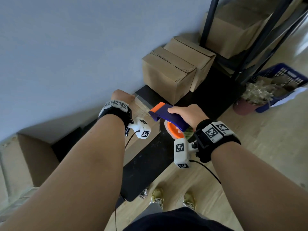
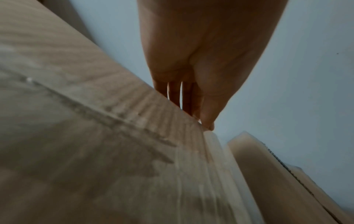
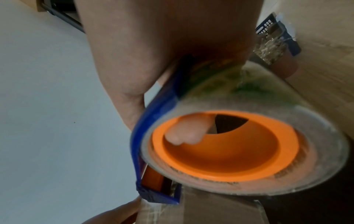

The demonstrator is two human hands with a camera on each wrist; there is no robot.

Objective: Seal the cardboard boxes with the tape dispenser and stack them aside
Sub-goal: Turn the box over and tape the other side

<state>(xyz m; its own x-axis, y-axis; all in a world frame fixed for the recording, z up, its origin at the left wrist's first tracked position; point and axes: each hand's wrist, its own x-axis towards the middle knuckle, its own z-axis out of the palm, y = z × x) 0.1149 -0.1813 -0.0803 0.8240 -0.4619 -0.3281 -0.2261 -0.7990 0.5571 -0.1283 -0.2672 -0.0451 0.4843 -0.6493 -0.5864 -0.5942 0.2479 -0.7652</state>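
A cardboard box [image 1: 139,146] lies under both my hands on a black bench [image 1: 150,165]. My left hand [image 1: 124,95] is at the box's far edge; its straight fingers [image 2: 176,94] reach down behind that edge, and the thumb presses the end of a clear tape strip [image 1: 141,105] at the corner. My right hand [image 1: 185,114] grips a blue and orange tape dispenser [image 1: 166,115] just above the box top, its orange end toward the left hand. In the right wrist view one finger pokes into the orange core of the tape roll [image 3: 249,144]. The box [image 2: 76,136] is blurred.
Two closed boxes [image 1: 166,75] stand further along the bench by the grey wall, beside a black shelf frame [image 1: 250,52] holding another box. One more box [image 1: 25,160] sits at my left. A blue basket [image 1: 283,77] and a potted plant [image 1: 248,105] are on the wooden floor at right.
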